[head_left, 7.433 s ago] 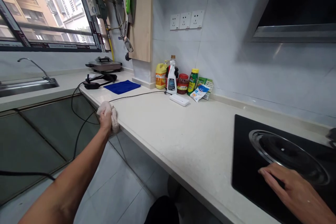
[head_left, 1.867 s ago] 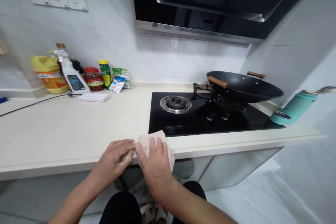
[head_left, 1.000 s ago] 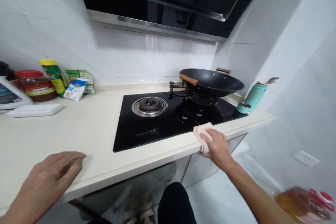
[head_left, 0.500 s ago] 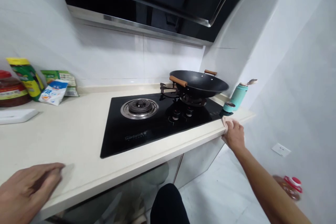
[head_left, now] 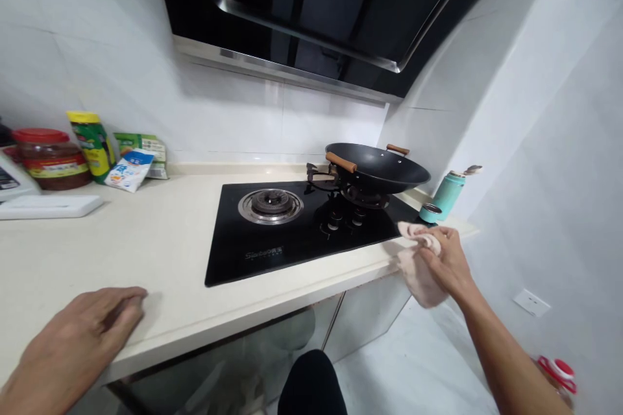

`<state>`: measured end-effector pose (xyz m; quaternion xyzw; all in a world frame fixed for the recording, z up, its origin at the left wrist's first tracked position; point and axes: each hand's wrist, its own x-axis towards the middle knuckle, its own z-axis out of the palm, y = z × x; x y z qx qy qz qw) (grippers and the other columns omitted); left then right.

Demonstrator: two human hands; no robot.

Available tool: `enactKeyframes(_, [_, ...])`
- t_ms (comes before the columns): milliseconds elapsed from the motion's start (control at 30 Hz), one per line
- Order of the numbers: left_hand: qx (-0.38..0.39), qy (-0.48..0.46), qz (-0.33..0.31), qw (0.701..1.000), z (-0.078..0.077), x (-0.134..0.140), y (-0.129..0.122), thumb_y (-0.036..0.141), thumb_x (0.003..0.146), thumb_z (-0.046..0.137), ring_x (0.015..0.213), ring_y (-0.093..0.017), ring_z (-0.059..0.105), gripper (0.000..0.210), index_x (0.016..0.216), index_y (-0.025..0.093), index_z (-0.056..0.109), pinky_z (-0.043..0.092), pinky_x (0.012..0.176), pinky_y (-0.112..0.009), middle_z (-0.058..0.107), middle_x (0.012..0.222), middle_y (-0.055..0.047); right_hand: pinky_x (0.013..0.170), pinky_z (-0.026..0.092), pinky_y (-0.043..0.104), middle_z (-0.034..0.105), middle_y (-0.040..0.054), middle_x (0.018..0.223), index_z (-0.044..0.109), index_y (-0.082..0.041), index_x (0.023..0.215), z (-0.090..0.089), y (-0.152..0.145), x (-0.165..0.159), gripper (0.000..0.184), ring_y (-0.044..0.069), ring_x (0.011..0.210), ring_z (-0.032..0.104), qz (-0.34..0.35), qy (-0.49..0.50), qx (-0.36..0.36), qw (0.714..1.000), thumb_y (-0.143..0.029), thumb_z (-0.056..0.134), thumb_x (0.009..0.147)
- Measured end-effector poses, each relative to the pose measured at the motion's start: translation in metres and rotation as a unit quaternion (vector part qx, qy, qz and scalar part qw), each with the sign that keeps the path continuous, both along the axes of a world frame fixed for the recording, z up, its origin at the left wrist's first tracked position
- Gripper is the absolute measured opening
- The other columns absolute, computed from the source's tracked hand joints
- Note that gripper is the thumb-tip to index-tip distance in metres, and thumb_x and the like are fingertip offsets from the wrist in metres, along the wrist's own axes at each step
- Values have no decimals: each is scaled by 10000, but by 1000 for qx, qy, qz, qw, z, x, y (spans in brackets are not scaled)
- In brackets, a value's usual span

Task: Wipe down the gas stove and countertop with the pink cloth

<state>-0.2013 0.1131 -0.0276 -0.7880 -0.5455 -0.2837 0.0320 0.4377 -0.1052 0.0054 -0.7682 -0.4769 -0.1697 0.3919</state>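
My right hand (head_left: 448, 259) is closed on a pale pink cloth (head_left: 421, 275). The cloth's upper end sticks out over the counter's front edge, and its lower part hangs down in front of it. Just behind that hand are a small turquoise cup (head_left: 430, 213) and a turquoise bottle (head_left: 448, 194) with a spoon-like piece on top. My left hand (head_left: 87, 331) rests on the cream countertop (head_left: 160, 243) at the lower left, loosely curled, thumb against forefinger, nothing visible in it. Between the hands lies the black gas hob (head_left: 263, 240).
A black wok (head_left: 377, 165) with wooden handles stands over the right burner. Along the left wall are a red-lidded jar (head_left: 51, 159), a yellow-capped bottle (head_left: 92, 146) and a white-blue packet (head_left: 130, 168). A range hood (head_left: 311, 6) hangs above. A wall socket (head_left: 532, 303) is at right.
My right hand has lifted the cloth off the counter's front edge, so more of it now hangs free. My left hand stays on the counter. The view has shifted left.
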Motion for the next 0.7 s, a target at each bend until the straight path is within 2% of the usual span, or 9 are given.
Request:
enactKeyframes(67, [-30, -2, 0, 1000, 2, 1, -2, 565, 862, 472, 1073, -300, 693, 455, 999, 243, 762, 515, 998, -441, 789, 1099, -76, 1055, 439, 412, 542, 131, 1259, 664, -227, 1241, 24, 26, -2, 445, 291, 1213, 543, -20, -25, 1, 999, -342, 542, 829])
enactKeyframes(133, [-37, -11, -1, 999, 5, 3, -6, 568, 862, 466, 1083, -313, 689, 465, 1005, 234, 756, 515, 993, -453, 784, 1107, -89, 1047, 438, 413, 582, 159, 1287, 603, -178, 1343, 35, 56, -4, 520, 305, 1257, 527, -35, -31, -51, 998, -335, 521, 855])
enactKeyframes(233, [-28, -18, -8, 999, 13, 9, -14, 568, 849, 454, 1048, -313, 702, 472, 966, 225, 757, 524, 981, -444, 789, 1064, -91, 975, 469, 422, 659, 187, 1257, 606, -127, 1345, 28, 90, -11, 541, 330, 1188, 594, -33, -16, -167, 985, -426, 519, 904])
enactKeyframes(333, [-25, -20, -4, 999, 19, 13, -18, 573, 833, 440, 1010, -308, 714, 476, 929, 232, 759, 532, 970, -439, 795, 1030, -88, 920, 480, 403, 721, 178, 1166, 698, -144, 1203, 11, 100, -30, 489, 317, 1074, 662, 0, -21, -218, 976, -492, 446, 971])
enactKeyframes(467, [-6, -17, -16, 1000, 17, 15, -16, 586, 828, 429, 1006, -316, 714, 469, 887, 255, 755, 533, 956, -453, 806, 1008, -77, 1007, 437, 352, 718, 156, 1198, 711, -157, 1141, 1, 93, -76, 411, 265, 1142, 636, 67, -70, -237, 967, -353, 372, 1015])
enactKeyframes(567, [2, -18, -29, 999, 14, 15, -15, 580, 819, 442, 1028, -328, 707, 466, 893, 242, 754, 523, 962, -470, 805, 1021, -90, 1041, 415, 330, 707, 129, 1178, 703, -164, 1130, 2, 93, -124, 339, 237, 1135, 619, 126, -106, -241, 956, -291, 417, 999])
enactKeyframes(700, [-6, -24, -28, 999, 15, 16, -17, 575, 828, 450, 1049, -329, 699, 471, 927, 222, 746, 510, 974, -468, 797, 1041, -103, 1040, 423, 351, 670, 124, 1178, 680, -161, 1176, 7, 110, -186, 311, 227, 1120, 596, 228, -141, -212, 940, -218, 441, 985])
